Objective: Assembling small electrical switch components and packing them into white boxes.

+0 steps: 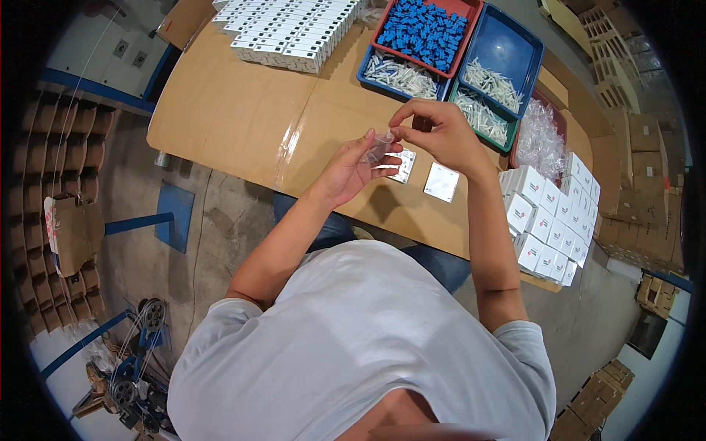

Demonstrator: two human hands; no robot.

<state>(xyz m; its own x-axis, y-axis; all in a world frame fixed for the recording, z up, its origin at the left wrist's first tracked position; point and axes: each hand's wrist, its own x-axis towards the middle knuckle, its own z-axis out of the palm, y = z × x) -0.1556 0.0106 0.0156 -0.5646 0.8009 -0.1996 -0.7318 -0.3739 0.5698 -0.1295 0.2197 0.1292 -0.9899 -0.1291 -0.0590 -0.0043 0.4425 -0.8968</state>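
My left hand (346, 173) holds a small clear plastic bag (376, 150) between thumb and fingers, above the cardboard-covered table. My right hand (445, 140) is closed in a pinch at the bag's upper edge. A small whitish bit shows at its fingertips, too small to name. Below the hands lie two flat white square pieces: one square plate (441, 182) lies in full sight under my right wrist, and another white square piece (402, 166) is partly covered by my left fingers.
Beyond the hands stand a red tray (479, 9) of blue plugs, a blue tray (539, 51) and a green tray (506, 144) with small white parts. Clear bags (540, 140) are heaped at right. White boxes (548, 220) are stacked near right; more white boxes (287, 33) stand far left.
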